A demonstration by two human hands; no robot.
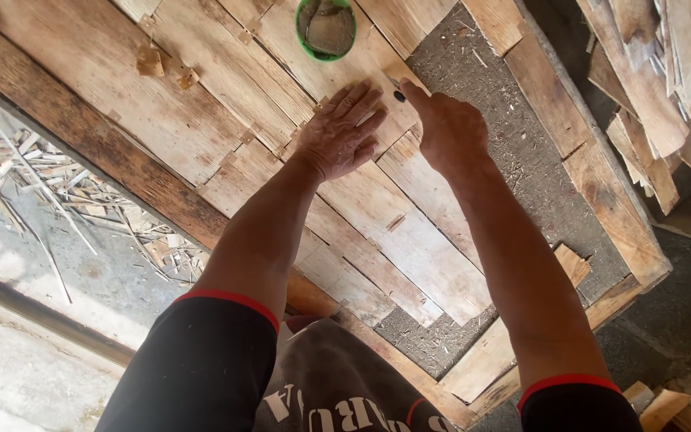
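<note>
A wooden-framed surface fills the frame's centre, covered with overlapping thin wooden slats. At upper centre the left hand lies flat, fingers spread, pressing a slat. Just right of it, the right hand is clenched around a small dark-tipped tool. A green bowl sits at top.

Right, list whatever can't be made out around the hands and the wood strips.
- Strip under the left hand: head view, the palm covers it.
- Small dark thing at the right hand: the fingers hide most of it, too small to identify.
- Green bowl: cut off by the top edge, contents unclear.
- Wood pile: cut off at the right edge.
</note>
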